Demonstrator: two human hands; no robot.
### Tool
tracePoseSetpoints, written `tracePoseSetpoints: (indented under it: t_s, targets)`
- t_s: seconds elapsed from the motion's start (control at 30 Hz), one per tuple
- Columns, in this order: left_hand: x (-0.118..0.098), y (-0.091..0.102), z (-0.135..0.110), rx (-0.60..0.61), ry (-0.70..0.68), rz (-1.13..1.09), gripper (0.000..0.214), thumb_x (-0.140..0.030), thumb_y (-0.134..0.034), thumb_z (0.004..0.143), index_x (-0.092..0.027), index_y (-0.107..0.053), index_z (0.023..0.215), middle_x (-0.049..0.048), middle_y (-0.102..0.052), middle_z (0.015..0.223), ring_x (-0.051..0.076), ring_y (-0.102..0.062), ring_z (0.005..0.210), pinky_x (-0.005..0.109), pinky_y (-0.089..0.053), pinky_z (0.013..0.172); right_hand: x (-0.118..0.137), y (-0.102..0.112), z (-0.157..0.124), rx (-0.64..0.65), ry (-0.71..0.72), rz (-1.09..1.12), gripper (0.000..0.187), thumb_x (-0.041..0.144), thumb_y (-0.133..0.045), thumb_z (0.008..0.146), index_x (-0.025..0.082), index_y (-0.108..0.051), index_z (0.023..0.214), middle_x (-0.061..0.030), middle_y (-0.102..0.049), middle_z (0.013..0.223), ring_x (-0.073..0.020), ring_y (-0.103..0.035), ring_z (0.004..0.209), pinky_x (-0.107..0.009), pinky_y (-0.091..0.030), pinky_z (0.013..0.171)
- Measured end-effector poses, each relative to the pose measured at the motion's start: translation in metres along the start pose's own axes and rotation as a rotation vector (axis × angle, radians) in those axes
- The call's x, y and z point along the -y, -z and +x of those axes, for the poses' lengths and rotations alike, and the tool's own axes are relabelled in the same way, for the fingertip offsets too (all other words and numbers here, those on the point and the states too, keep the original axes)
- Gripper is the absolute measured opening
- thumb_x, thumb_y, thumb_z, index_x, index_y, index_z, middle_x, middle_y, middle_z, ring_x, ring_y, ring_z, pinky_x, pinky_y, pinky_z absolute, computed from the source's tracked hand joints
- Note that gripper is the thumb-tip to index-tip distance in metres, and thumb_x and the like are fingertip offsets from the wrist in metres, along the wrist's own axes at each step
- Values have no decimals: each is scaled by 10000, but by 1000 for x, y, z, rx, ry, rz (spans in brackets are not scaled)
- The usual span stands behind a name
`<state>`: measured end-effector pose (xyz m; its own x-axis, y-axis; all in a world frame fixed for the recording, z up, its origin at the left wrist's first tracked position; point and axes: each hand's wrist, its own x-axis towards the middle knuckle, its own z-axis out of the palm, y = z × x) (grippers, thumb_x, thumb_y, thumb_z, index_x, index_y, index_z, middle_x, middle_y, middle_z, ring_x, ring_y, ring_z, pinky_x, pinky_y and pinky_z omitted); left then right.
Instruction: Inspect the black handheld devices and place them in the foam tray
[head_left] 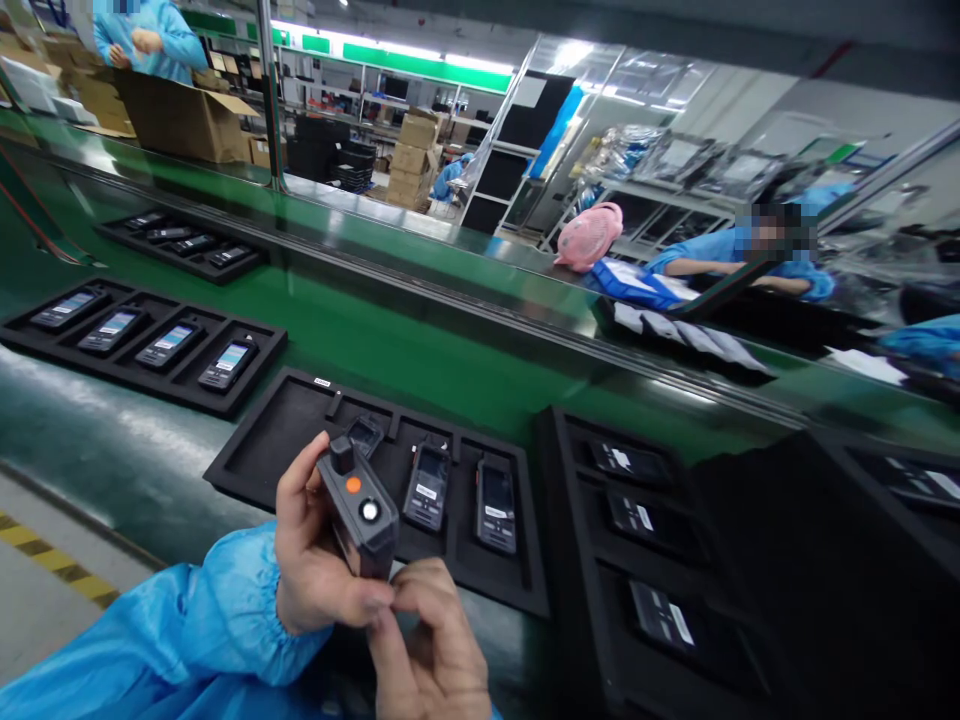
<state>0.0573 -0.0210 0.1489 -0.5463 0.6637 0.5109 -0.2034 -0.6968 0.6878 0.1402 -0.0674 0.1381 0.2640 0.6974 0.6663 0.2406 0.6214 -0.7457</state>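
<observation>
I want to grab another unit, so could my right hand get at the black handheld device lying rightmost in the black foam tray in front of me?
Probably yes, once freed: the right hand now pinches the held black handheld device with the orange button, but nothing lies between it and the rightmost black handheld device in the black foam tray.

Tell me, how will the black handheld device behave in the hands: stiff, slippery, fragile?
The black handheld device looks rigid: its blocky casing keeps its shape between the left hand and right hand. Its smooth casing may be slightly slippery. The round lens on its top end may scratch.
</observation>
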Motion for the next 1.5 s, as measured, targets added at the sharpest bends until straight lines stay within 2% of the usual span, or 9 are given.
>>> tracePoseSetpoints:
  t_s: [0.1,0.2,0.33,0.47,0.63,0.87,1.07,1.3,1.5]
  targets:
    - [0,7,0,89,180,-22,844,-610,-1011,718,-378,-682,1460,48,-788,1137,228,-791,869,313,-672,756,-1,5,9,21,-199,103,275,457,-872,897,275,-698,786,47,-712,747,-165,-720,646,-233,-602,588]
    - [2,11,-1,130,364,-28,837,-553,-1003,754,-352,-626,1474,84,-794,1217,299,-825,1048,375,-697,866,-8,6,-1,22,-446,233,283,481,-905,863,303,-823,1067,-27,-853,1077,-241,-850,953,-287,-702,798]
    - [5,13,0,129,470,1,812,-568,-966,778,-306,-581,1444,115,-807,1262,297,-830,1035,357,-692,829,-19,3,-20,39,-714,323,394,475,-836,931,350,-819,1305,-48,-826,1395,-290,-782,1301,-393,-665,1095]
    - [3,11,7,165,557,27,868,-624,-937,772,-248,-567,1462,160,-800,1294,321,-823,1029,418,-687,882,-25,6,-11,220,-873,556,548,501,-926,831,340,-820,1344,-92,-816,1434,-347,-778,1329,-493,-670,1115]
    - [11,20,16,203,674,35,821,-598,-913,809,-234,-631,1490,152,-802,1260,339,-789,1137,432,-652,971,-32,9,7,261,-910,625,602,478,-990,765,371,-818,1332,-75,-833,1393,-318,-806,1282,-461,-691,1064]
    - [38,56,21,537,898,-133,1068,-617,-927,787,-361,-441,1704,172,-714,1432,322,-757,1081,404,-653,803,-52,11,7,225,-935,600,611,492,-994,771,320,-821,1331,-97,-875,1291,-310,-831,1216,-467,-692,1055]
    - [43,56,21,564,964,-115,1009,-487,-978,780,-370,-510,1666,183,-619,1579,371,-699,1301,543,-564,1132,-67,11,5,238,-975,607,668,445,-1034,709,310,-818,1327,-102,-875,1281,-309,-834,1181,-443,-719,969]
    - [83,78,-6,449,893,-66,1016,-548,-955,756,-335,-521,1650,207,-686,1465,391,-737,1216,532,-630,994,-77,5,0,178,-829,568,563,311,-953,743,408,-836,1285,-36,-899,1203,-297,-875,1060,-421,-730,854]
    - [93,82,-18,384,952,-29,1085,-517,-976,690,-319,-498,1643,206,-701,1406,397,-751,1149,543,-660,919,-83,4,-5,182,-791,501,564,288,-944,715,367,-853,1266,-77,-912,1134,-328,-887,987,-435,-728,787]
